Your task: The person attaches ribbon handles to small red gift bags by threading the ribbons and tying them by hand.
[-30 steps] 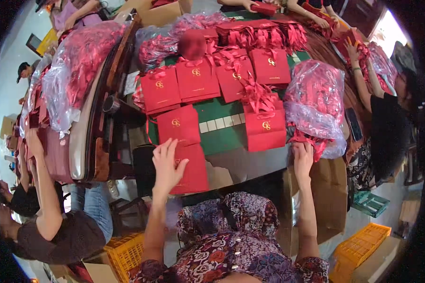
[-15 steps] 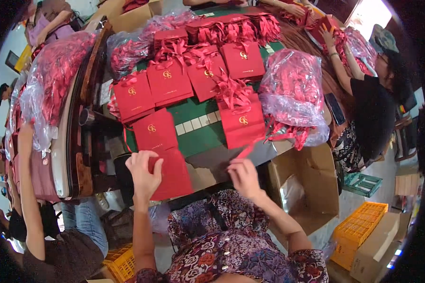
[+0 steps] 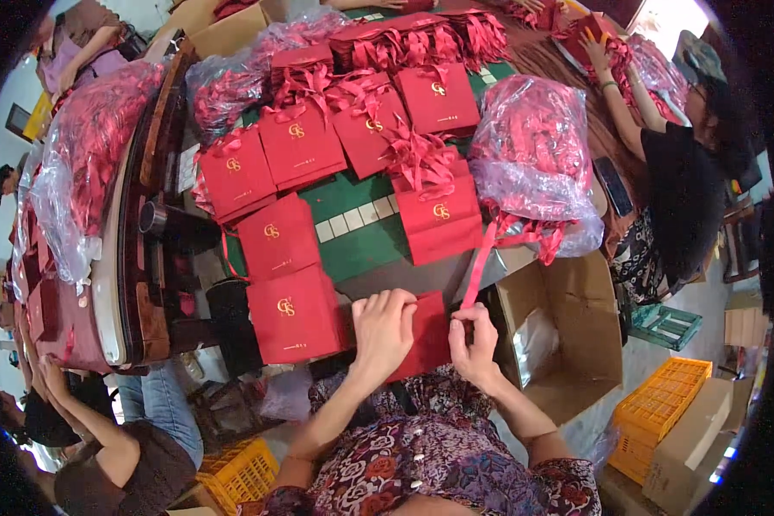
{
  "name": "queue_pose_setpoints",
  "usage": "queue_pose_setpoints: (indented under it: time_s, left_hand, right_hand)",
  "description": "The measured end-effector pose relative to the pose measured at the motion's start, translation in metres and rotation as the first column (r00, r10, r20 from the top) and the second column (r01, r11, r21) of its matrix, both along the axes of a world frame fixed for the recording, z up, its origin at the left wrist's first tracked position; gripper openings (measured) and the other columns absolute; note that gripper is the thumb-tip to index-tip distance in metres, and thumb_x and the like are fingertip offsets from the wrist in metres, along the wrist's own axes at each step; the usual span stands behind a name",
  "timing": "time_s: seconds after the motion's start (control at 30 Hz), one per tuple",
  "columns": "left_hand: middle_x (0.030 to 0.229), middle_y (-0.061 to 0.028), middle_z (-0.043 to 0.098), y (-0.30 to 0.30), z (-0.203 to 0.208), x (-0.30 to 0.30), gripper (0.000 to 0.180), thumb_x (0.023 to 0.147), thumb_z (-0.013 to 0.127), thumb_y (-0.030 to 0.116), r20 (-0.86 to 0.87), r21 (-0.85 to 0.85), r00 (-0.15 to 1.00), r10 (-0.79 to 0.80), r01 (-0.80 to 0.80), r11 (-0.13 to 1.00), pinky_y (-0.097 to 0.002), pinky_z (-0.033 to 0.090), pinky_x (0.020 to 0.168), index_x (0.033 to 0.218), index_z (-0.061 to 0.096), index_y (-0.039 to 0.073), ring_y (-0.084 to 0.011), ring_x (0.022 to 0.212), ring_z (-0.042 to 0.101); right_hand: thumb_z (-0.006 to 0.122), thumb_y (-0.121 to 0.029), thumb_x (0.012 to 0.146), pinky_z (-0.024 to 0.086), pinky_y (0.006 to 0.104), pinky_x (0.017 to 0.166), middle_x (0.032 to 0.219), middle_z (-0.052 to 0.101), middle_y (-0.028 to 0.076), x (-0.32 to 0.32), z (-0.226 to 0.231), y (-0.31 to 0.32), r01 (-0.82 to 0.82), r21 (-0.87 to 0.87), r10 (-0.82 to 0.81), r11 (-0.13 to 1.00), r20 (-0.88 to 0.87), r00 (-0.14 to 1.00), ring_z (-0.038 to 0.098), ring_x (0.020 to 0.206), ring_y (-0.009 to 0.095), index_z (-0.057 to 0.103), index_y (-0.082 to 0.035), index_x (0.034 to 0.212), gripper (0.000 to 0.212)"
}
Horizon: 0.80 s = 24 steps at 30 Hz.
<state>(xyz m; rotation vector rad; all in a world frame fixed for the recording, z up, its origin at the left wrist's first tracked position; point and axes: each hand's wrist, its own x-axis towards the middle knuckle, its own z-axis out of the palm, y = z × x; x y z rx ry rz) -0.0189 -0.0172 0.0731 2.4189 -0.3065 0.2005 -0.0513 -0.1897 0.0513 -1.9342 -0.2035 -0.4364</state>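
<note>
My left hand is closed on the top of a red paper bag at the table's near edge, close to my body; its fingers partly cover the bag. Just right of it, my right hand pinches the end of a pink-red ribbon. The ribbon runs up, nearly straight, toward a plastic-wrapped bundle of ribbons. Left of my hands lies a stack of red bags with a gold emblem. Farther off, another red bag has a heap of looped ribbons at its top.
More red bags with ribbons cover the green tabletop. An open cardboard box stands at the right, near a yellow crate. A dark cup sits left. Co-workers reach in at the left and far right.
My left hand has moved right from the near stack and now holds a red bag. A gold emblem shows on the stack. My right hand has shifted right and lower with the ribbon.
</note>
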Motion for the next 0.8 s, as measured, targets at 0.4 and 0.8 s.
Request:
queue_pose_setpoints:
  time_s: [0.4, 0.8]
  left_hand:
    - [0.094, -0.0101, 0.07, 0.009, -0.076, 0.005, 0.017, 0.09, 0.063, 0.016, -0.208, -0.149, 0.976, 0.061, -0.093, 0.984, -0.0442, 0.042, 0.082, 0.105, 0.062, 0.008, -0.0298, 0.089, 0.067]
    - [0.092, -0.0076, 0.072, 0.012, -0.075, -0.001, 0.026, 0.082, 0.069, 0.013, -0.255, -0.215, 0.965, 0.055, -0.113, 0.97, -0.0446, 0.041, 0.083, 0.108, 0.062, 0.011, -0.03, 0.086, 0.065]
  right_hand:
    - [0.07, -0.008, 0.087, 0.053, 0.0412, 0.062, 0.088, 0.064, 0.014, 0.014, -0.031, 0.017, -0.123, -0.225, 0.091, 0.967, -0.145, 0.985, 0.066, 0.075, 0.035, 0.063, -0.005, 0.096, 0.011]
    - [0.069, -0.011, 0.084, 0.053, 0.0415, 0.062, 0.083, 0.065, 0.017, 0.033, -0.045, 0.026, -0.088, -0.26, 0.001, 0.962, -0.316, 0.949, 0.067, 0.07, 0.033, 0.06, -0.003, 0.091, 0.014]
